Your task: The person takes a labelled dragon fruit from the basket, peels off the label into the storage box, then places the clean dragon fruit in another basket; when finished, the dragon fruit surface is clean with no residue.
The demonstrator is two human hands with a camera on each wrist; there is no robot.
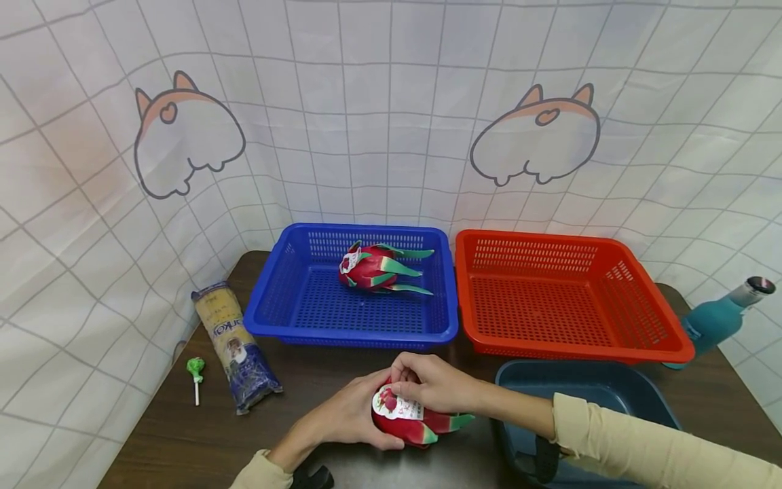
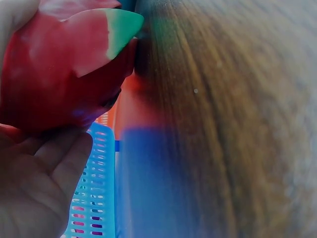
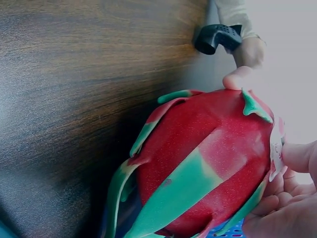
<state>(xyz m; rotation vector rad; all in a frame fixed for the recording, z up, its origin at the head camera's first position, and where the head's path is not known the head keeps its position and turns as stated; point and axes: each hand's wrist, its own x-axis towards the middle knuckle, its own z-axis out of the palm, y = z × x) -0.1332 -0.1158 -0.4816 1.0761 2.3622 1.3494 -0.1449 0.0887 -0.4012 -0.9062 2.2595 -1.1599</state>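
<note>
A red dragon fruit with green-tipped scales is at the front middle of the table. My left hand holds it from the left, thumb on the near side and fingers on the far side. On its top is a white label with a fruit picture. My right hand pinches the label's upper edge between thumb and curled fingers. The right wrist view shows that thumb on the label, at the side of the fruit. Up close in the left wrist view, the left fingers lie against the fruit's skin.
Behind the hands stands a blue basket with another labelled dragon fruit inside. To its right are a red basket, a dark blue tray and a blue bottle. A pasta bag and green lollipop lie left.
</note>
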